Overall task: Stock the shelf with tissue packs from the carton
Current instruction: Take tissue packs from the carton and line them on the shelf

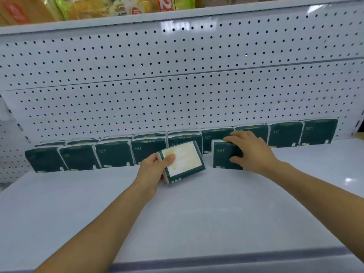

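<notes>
Dark green tissue packs [114, 155] stand in a row along the back of the white shelf [197, 213], against the pegboard. My left hand [155, 168] holds one tilted pack [184, 163] by its left edge, its pale yellow-and-white face turned up. My right hand [250, 150] grips another green pack [222, 156] that stands upright on the shelf, in front of the back row, right of centre. The carton is out of sight.
A white pegboard back panel [177, 85] rises behind the row. An upper shelf [98, 22] carries colourful packaged goods [82, 8]. The shelf's grey front lip [216, 263] runs along the bottom. More green packs [317, 133] stand at the far right.
</notes>
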